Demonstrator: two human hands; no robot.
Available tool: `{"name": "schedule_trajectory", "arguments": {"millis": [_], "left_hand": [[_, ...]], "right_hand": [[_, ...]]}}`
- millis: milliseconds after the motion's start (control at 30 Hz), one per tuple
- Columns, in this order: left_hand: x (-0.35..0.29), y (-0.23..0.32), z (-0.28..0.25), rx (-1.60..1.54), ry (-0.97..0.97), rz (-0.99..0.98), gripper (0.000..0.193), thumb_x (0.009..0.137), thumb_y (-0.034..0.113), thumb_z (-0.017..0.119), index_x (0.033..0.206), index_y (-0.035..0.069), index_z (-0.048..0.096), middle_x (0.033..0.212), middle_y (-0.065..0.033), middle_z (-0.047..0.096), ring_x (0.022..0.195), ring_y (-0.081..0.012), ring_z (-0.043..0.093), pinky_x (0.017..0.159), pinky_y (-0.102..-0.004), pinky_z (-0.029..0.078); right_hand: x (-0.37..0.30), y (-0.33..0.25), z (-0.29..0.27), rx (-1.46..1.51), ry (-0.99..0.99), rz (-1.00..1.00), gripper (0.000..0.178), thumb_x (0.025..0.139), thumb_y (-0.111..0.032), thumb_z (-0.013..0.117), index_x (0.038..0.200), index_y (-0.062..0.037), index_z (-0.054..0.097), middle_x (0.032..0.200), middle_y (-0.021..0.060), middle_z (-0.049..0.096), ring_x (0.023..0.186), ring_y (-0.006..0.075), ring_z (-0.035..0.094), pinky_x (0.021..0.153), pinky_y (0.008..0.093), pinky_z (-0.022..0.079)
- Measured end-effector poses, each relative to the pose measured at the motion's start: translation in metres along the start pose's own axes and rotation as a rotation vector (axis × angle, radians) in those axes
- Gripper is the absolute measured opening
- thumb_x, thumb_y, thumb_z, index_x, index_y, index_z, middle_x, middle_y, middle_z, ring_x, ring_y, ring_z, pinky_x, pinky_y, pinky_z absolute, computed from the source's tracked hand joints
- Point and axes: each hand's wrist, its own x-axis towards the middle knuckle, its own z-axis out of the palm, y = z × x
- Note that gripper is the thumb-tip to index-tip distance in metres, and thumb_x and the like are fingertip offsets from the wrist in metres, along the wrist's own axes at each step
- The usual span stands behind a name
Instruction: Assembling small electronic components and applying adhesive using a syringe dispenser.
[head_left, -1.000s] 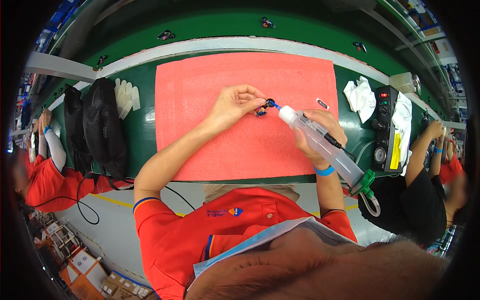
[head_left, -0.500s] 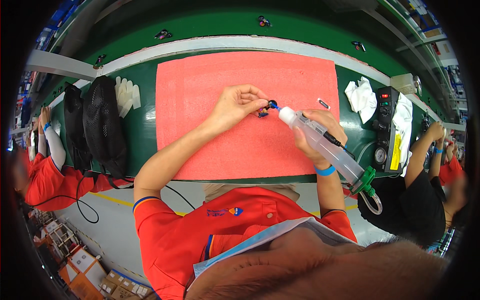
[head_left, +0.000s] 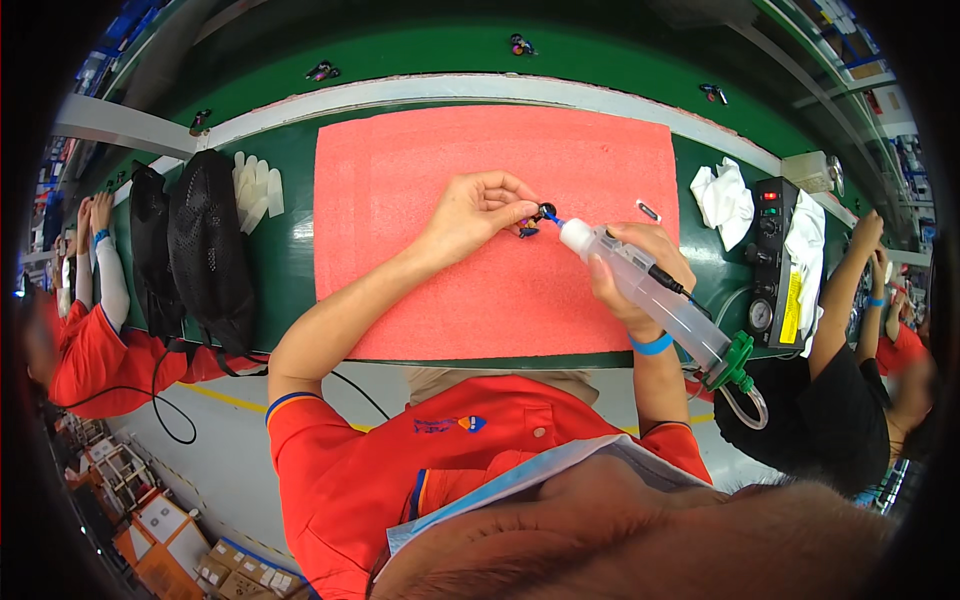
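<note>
Over the pink foam mat point(head_left: 430, 310), my left hand point(head_left: 478, 218) pinches a small dark part point(head_left: 546, 211) with a round black end and shiny bluish-purple pieces below it. My right hand point(head_left: 640, 268) is wrapped round a clear dispensing syringe point(head_left: 655, 300) with a white front end, a green cap and an air hose at its rear. The syringe slants toward the left hand, and its blue needle tip meets the round end of the part; whether they touch I cannot tell. A small dark, light-edged piece point(head_left: 648, 210) lies on the mat beyond my right hand.
Right of the mat stands a black dispenser controller point(head_left: 768, 235) with a gauge, beside white cloths point(head_left: 722, 198). A black mesh bag point(head_left: 210, 250) and pale finger cots point(head_left: 257, 190) lie left. Small dark parts point(head_left: 323, 71) sit on the green belt beyond the white rail. Co-workers sit both sides.
My hands, the part and the syringe hold nearly the same pose. On the belt, the small parts have shifted slightly left. The co-workers' arms at both sides have moved.
</note>
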Motion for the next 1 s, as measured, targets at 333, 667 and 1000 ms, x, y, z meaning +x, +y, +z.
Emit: {"name": "schedule_trajectory", "arguments": {"millis": [333, 667, 1000], "left_hand": [[0.001, 0.000, -0.002, -0.006, -0.004, -0.012, 0.012, 0.077, 0.004, 0.056, 0.087, -0.002, 0.054, 0.076, -0.0078, 0.060, 0.068, -0.0100, 0.057, 0.062, -0.0212, 0.048], [0.078, 0.061, -0.061, 0.799, 0.462, 0.342, 0.009, 0.076, 0.009, 0.055, 0.081, 0.003, 0.060, 0.068, -0.0045, 0.062, 0.066, -0.0094, 0.058, 0.057, -0.0219, 0.044], [0.125, 0.042, -0.132, 1.293, 0.627, 0.545, 0.010, 0.069, 0.008, 0.059, 0.078, 0.005, 0.062, 0.075, -0.0109, 0.061, 0.077, -0.0267, 0.054, 0.068, -0.0326, 0.043]], "right_hand": [[-0.001, -0.001, 0.003, 0.020, 0.010, 0.013, 0.033, 0.060, -0.010, 0.067, 0.089, -0.0008, 0.053, 0.074, 0.0124, 0.059, 0.066, 0.0200, 0.059, 0.058, 0.0265, 0.047], [-0.008, 0.005, -0.008, 0.155, 0.333, 0.006, 0.039, 0.059, -0.006, 0.068, 0.094, -0.0029, 0.051, 0.083, 0.0136, 0.057, 0.072, 0.0254, 0.058, 0.066, 0.0313, 0.047], [-0.002, -0.001, -0.017, 0.031, 0.170, -0.111, 0.036, 0.068, -0.016, 0.065, 0.097, -0.0024, 0.049, 0.089, 0.0177, 0.055, 0.079, 0.0274, 0.056, 0.068, 0.0332, 0.047]]}}
